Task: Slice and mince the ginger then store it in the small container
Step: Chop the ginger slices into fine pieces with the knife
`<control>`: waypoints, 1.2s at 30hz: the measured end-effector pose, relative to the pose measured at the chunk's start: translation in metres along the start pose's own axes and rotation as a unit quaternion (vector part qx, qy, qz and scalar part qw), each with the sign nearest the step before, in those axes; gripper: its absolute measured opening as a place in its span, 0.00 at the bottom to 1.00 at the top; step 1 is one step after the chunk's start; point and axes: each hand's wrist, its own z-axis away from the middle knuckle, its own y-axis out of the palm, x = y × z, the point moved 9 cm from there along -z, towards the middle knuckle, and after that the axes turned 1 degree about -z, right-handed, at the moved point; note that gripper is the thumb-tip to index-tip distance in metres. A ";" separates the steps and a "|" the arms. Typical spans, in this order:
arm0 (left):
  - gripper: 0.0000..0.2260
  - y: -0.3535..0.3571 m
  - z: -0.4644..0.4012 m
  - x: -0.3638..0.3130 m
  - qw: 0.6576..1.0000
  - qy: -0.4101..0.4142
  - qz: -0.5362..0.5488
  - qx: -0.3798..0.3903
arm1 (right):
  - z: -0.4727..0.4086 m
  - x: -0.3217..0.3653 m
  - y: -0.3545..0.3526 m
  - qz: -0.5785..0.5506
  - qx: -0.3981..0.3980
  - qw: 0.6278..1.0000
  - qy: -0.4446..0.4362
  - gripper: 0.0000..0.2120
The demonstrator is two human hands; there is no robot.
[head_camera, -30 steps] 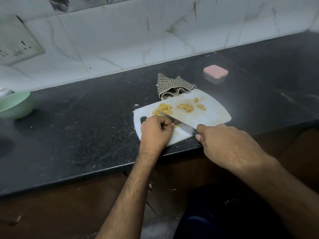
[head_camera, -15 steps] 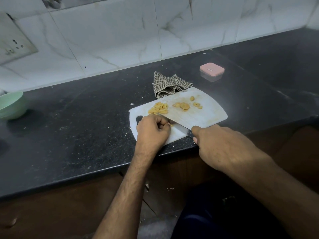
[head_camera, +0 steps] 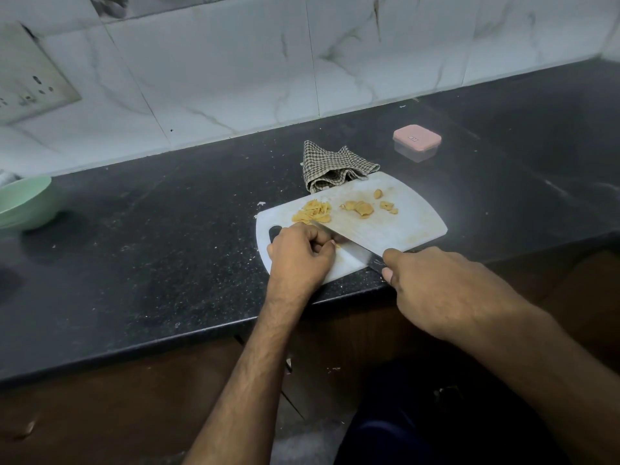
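A white cutting board lies at the counter's front edge. On it sit a pile of thin ginger strips and a few larger ginger slices to the right. My right hand grips the handle of a knife, whose blade lies across the board beside the strips. My left hand, fingers curled, pinches a small bit of ginger against the blade; most of that piece is hidden. The small clear container with a pink lid, closed, stands on the counter behind the board.
A crumpled checked cloth touches the board's far edge. A green bowl stands at the far left of the black counter. A switch plate is on the tiled wall. Wooden cabinet fronts lie below the counter.
The knife blade has shifted slightly along the board beside my left fingers. Both hands keep their grips. The camera view has drifted a little.
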 end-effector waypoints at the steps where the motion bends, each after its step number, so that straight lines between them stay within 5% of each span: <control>1: 0.12 0.000 0.000 0.000 1.000 0.000 -0.001 0.000 | 0.001 0.000 -0.002 0.004 -0.001 1.000 0.003 0.05; 19: 0.13 0.002 0.001 0.002 1.000 -0.011 0.003 0.006 | -0.018 0.001 0.004 -0.020 0.013 1.000 -0.005 0.05; 36: 0.05 -0.009 0.009 -0.007 1.000 -0.001 0.013 -0.023 | -0.033 -0.036 -0.023 0.024 -0.164 0.986 -0.015 0.12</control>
